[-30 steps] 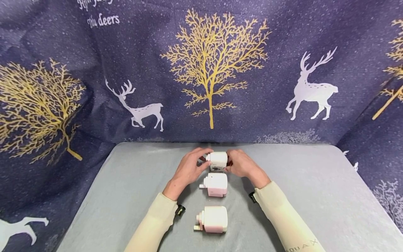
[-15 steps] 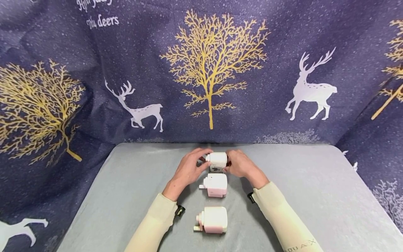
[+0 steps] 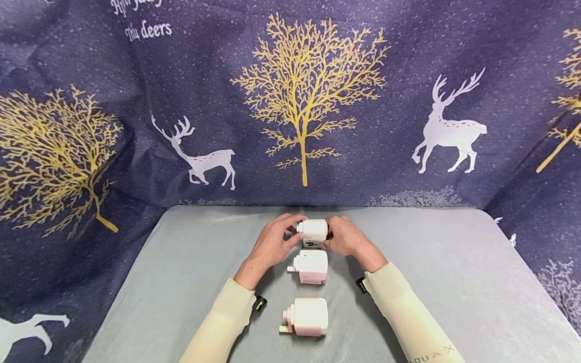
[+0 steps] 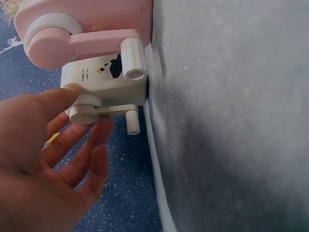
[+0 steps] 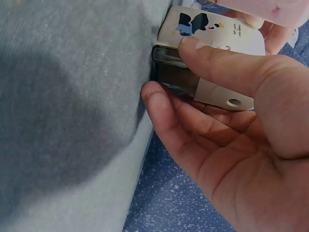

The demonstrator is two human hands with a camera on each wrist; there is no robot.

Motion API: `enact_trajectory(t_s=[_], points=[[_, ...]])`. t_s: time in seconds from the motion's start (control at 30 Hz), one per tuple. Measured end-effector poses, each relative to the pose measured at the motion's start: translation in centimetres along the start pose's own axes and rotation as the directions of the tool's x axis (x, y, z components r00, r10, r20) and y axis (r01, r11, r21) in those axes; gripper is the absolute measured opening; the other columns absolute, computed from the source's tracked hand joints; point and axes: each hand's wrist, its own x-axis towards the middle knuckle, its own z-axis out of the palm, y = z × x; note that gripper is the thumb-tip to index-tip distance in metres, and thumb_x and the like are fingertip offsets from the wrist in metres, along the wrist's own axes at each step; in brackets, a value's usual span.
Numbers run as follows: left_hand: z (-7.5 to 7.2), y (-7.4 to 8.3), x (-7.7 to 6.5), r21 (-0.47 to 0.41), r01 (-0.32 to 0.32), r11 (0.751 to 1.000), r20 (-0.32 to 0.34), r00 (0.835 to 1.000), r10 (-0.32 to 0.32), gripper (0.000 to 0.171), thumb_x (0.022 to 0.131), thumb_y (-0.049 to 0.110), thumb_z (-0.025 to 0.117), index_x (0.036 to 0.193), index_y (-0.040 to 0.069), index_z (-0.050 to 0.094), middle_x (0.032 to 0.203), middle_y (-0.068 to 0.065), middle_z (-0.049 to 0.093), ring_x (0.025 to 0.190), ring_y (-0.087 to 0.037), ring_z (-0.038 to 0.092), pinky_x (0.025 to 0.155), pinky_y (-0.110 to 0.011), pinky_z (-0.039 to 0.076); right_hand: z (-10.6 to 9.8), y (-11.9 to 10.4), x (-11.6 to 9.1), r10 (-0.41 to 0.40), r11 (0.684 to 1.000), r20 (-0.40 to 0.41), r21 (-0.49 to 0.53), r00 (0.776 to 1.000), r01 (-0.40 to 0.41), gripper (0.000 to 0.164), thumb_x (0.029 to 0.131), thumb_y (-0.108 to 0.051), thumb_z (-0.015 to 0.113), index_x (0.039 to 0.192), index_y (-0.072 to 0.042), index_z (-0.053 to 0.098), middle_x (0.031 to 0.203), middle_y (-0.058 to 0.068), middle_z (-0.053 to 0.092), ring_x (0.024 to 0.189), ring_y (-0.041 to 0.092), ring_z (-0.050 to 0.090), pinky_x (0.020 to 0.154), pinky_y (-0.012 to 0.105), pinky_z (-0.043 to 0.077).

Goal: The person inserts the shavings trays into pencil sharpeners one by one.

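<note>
A white crank pencil sharpener with a panda print stands near the table's back edge, between both hands. My left hand holds its crank side; in the left wrist view the thumb lies by the crank's hub and the fingers curl behind the crank. From the opposite end my right hand grips it. There the right wrist view shows the thumb on the printed face and a dark see-through shavings drawer sticking partly out of the body, fingers around it.
Two pink-and-white crank sharpeners stand in line nearer the front: a middle one right before the hands and a front one. Their cranks point left. Behind the grey table hangs a dark blue cloth printed with trees and deer.
Both hands stay on the white sharpener in nearly the same place. The right hand and forearm have shifted very slightly.
</note>
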Motion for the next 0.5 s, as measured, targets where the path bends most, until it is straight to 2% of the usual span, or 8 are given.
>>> enact_trajectory(t_s=[0.27, 0.5], points=[[0.18, 0.04, -0.03, -0.007, -0.009, 1.0, -0.011, 1.0, 0.008, 0.042, 0.091, 0.026, 0.07, 0.132, 0.026, 0.06, 0.122, 0.007, 0.06, 0.093, -0.01, 0.062, 0.076, -0.035, 0.053, 0.11, -0.36, -0.17, 0.047, 0.999, -0.004, -0.001, 0.999, -0.047, 0.029, 0.071, -0.012, 0.084, 0.091, -0.008, 0.063, 0.073, -0.003, 0.063, 0.064, 0.01, 0.057, 0.062, 0.031, 0.051], [0.17, 0.07, -0.02, -0.006, -0.012, 1.0, -0.014, 1.0, 0.012, 0.043, 0.091, 0.025, 0.07, 0.132, 0.022, 0.061, 0.122, 0.006, 0.06, 0.093, -0.01, 0.062, 0.076, -0.036, 0.053, 0.2, -0.28, -0.24, 0.049, 0.999, -0.012, -0.004, 0.999, -0.049, 0.03, 0.071, -0.011, 0.083, 0.092, -0.008, 0.062, 0.074, -0.002, 0.063, 0.065, 0.01, 0.057, 0.063, 0.031, 0.051]])
